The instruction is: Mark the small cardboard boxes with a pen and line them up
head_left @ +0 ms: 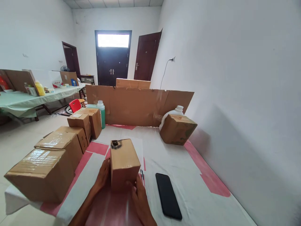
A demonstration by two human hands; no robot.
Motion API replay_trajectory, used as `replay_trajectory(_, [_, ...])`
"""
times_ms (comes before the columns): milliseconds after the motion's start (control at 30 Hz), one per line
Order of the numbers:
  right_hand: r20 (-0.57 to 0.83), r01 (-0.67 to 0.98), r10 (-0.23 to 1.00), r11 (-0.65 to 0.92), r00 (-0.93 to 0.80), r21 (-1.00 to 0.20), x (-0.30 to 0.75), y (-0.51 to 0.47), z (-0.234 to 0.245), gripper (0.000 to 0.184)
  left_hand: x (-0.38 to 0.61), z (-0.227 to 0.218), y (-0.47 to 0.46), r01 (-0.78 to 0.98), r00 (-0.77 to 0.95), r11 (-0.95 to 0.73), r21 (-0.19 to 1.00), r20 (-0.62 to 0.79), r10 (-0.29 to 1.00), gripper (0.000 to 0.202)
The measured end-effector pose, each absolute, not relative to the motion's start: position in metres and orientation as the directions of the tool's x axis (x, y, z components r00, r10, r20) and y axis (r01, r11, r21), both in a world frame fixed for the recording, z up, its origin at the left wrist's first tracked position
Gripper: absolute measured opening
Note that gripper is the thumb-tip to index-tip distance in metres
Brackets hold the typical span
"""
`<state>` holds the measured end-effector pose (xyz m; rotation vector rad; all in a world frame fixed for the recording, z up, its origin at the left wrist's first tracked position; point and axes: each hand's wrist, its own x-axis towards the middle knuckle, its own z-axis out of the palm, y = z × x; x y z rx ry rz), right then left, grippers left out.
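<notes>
A brown cardboard box (127, 158) stands in the middle of the table before me, with a dark, blackened hole at the far left of its top. My left hand (103, 174) presses against the box's left side, its fingertips partly hidden behind it. At the near right corner, my right hand (140, 197) grips the box, with the thumb on the front face. Just right of the box lies a pen (142, 176), partly covered by my right hand. A black smartphone (168, 196) rests flat on the white cloth further right.
Several cardboard boxes (37, 169) line the table's left edge, with a green bottle (102, 114) behind them. A cardboard panel (134, 106) stands across the far end. Another box (178, 129) and a white jug (168, 114) sit far right, near the wall (246, 103).
</notes>
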<state>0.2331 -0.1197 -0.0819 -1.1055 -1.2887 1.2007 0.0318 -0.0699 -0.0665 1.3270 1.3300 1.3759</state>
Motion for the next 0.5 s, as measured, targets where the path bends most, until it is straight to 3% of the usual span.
replay_trajectory(100, [0.037, -0.051, 0.999, 0.035, -0.035, -0.998, 0.23, -0.134, -0.059, 0.063, 0.014, -0.058, -0.11, 0.196, -0.146, -0.053, 0.979, 0.082, 0.986, 0.068])
replay_trajectory(233, [-0.026, -0.081, 0.998, -0.022, 0.051, -0.997, 0.241, -0.144, -0.015, 0.086, -0.014, -0.032, -0.16, 0.241, -0.113, -0.005, 0.971, 0.034, 0.993, 0.064])
replay_trajectory(367, [-0.151, -0.185, 0.968, -0.189, -0.2, -0.964, 0.238, -0.142, -0.001, 0.094, -0.025, -0.011, -0.171, 0.147, -0.179, -0.035, 0.989, 0.061, 0.982, 0.069])
replay_trajectory(500, [-0.126, -0.126, 0.948, -0.169, -0.293, -0.978, 0.228, -0.138, -0.02, 0.09, -0.018, -0.023, -0.161, 0.244, -0.257, -0.008, 0.97, 0.072, 0.964, 0.074])
